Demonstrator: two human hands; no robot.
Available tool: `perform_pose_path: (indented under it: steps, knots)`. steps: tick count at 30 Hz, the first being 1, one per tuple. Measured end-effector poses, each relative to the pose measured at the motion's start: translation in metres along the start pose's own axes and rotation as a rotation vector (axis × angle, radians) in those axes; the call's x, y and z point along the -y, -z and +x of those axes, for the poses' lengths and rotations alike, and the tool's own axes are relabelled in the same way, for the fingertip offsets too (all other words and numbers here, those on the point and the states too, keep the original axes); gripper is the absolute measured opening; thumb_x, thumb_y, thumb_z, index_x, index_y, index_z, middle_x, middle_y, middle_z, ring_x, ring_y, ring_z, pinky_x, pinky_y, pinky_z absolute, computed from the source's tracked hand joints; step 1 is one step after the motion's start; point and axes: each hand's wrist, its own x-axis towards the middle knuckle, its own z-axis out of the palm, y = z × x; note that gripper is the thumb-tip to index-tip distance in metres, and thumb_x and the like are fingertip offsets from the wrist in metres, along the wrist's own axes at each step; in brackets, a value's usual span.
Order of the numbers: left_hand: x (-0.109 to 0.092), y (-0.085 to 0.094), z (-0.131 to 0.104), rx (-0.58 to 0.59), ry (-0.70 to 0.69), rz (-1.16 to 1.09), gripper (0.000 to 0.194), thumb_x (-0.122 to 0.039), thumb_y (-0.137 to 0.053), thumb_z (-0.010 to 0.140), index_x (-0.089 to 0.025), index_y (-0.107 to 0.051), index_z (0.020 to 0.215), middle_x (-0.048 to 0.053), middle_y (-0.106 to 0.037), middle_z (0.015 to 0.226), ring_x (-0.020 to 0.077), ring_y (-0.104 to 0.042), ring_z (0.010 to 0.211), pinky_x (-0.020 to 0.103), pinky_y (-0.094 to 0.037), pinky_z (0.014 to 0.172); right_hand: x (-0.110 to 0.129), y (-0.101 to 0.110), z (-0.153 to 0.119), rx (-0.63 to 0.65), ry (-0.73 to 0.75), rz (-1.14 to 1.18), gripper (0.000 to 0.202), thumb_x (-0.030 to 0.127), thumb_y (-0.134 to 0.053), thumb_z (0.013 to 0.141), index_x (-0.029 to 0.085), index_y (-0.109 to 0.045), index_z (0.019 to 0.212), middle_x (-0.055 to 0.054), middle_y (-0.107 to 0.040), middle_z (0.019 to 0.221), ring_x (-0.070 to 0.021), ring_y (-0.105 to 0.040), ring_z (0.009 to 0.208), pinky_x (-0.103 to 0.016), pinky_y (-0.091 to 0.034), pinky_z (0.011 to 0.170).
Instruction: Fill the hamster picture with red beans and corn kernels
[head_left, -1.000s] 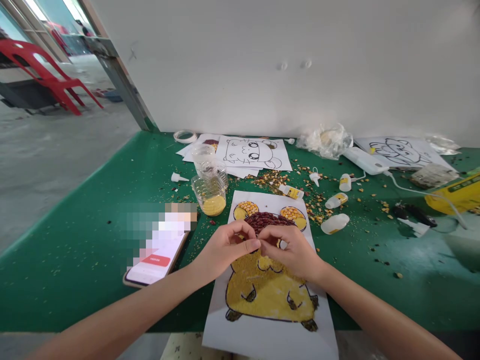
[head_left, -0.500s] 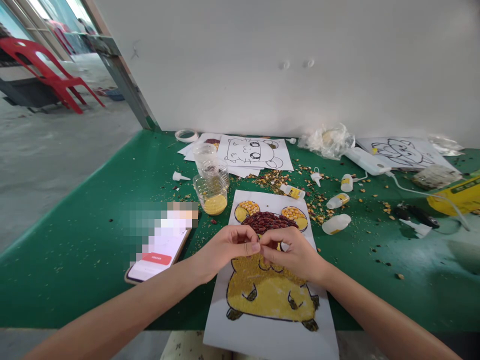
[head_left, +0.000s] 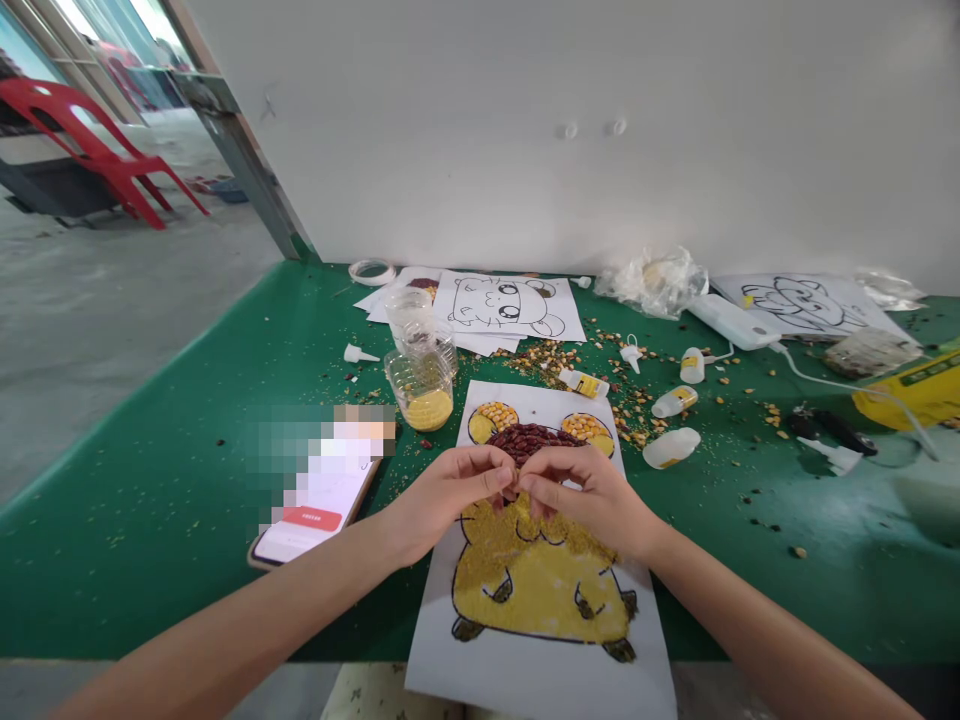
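A white sheet (head_left: pixel 442 655) lies at the table's front edge, bearing a hamster-like picture made of grains: red beans (head_left: pixel 536 442) on top, corn kernels (head_left: pixel 496 416) in the ears, fine yellow grain below. Above the picture's face, my left hand (head_left: pixel 466 495) and my right hand (head_left: pixel 581 495) meet with fingertips pinched together. Whatever sits between the fingertips is too small and hidden to name. Left of the sheet stands a clear plastic cup (head_left: pixel 424 395) with yellow grain in its bottom. A small glue bottle (head_left: pixel 585 383) lies across the sheet's top edge.
A phone (head_left: pixel 322 500) lies left of the sheet. Several glue bottles (head_left: pixel 673 448) and scattered grains (head_left: pixel 551 358) are to the right and behind. Line drawings (head_left: pixel 510 305) lie at the back by a white panel (head_left: pixel 525 150). A white cable (head_left: pixel 840 385) runs right.
My hands stay over the picture's face, fingertips together. The fingers have shifted slightly, with the right hand's thumb and fingers a little re-set.
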Motion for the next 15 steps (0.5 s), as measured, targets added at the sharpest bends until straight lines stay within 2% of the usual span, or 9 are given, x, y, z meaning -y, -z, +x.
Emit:
perform_pose_path:
  steps: [5, 8, 15]
  knots:
    - [0.001, 0.0, 0.0, -0.01, -0.025, -0.025, 0.022, -0.036, -0.058, 0.083, -0.015, -0.06, 0.076, 0.0, -0.056, 0.075, 0.0111, -0.048, 0.07, 0.024, -0.037, 0.067, -0.001, 0.001, 0.002, 0.014, -0.052, 0.173, 0.024, 0.038, -0.055, 0.086, 0.016, -0.061, 0.077, 0.0, -0.06, 0.062, -0.0086, -0.053, 0.055, -0.021, -0.044, 0.055]
    - [0.002, 0.0, 0.0, -0.024, -0.043, -0.001, 0.018, -0.032, -0.064, 0.079, -0.015, -0.061, 0.076, 0.0, -0.057, 0.073, 0.0102, -0.048, 0.067, 0.024, -0.036, 0.066, -0.004, -0.001, 0.003, 0.021, -0.06, 0.209, 0.026, 0.04, -0.054, 0.086, 0.016, -0.06, 0.076, 0.0, -0.059, 0.062, -0.0086, -0.053, 0.054, -0.021, -0.043, 0.054]
    - [0.006, -0.002, -0.001, -0.09, -0.059, -0.059, 0.018, -0.026, -0.071, 0.073, -0.018, -0.067, 0.089, 0.001, -0.064, 0.085, 0.0126, -0.055, 0.077, 0.025, -0.042, 0.07, -0.008, -0.012, 0.004, -0.103, -0.009, 0.255, 0.029, 0.043, -0.045, 0.091, 0.019, -0.049, 0.076, 0.005, -0.049, 0.058, -0.0079, -0.046, 0.049, -0.021, -0.038, 0.05]
